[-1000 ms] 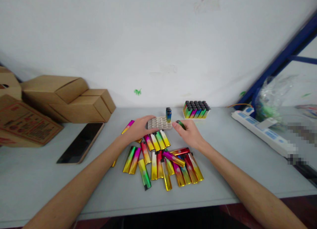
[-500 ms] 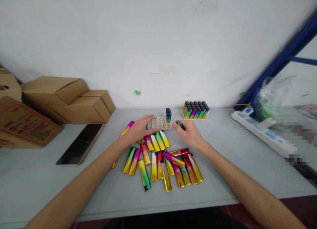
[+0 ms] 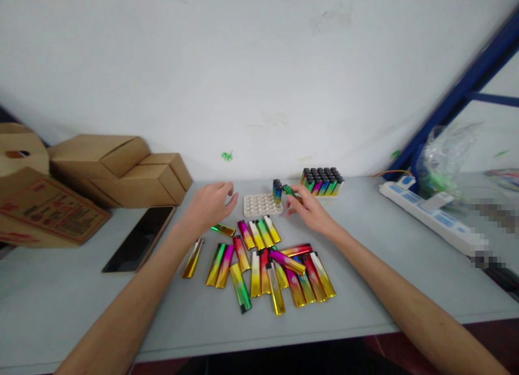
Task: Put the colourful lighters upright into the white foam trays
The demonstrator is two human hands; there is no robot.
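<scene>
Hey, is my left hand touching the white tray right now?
No, a visible gap separates the left hand from the near side edge of the white tray.

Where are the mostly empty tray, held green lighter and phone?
Mostly empty tray [image 3: 259, 206], head view: its holed top.
Green lighter [image 3: 288, 190], head view: its exposed end.
Phone [image 3: 139, 239], head view: middle of its screen.

lighters lower centre mostly fade purple, green, red or silver into gold, tray mid-frame's just off-white
</scene>
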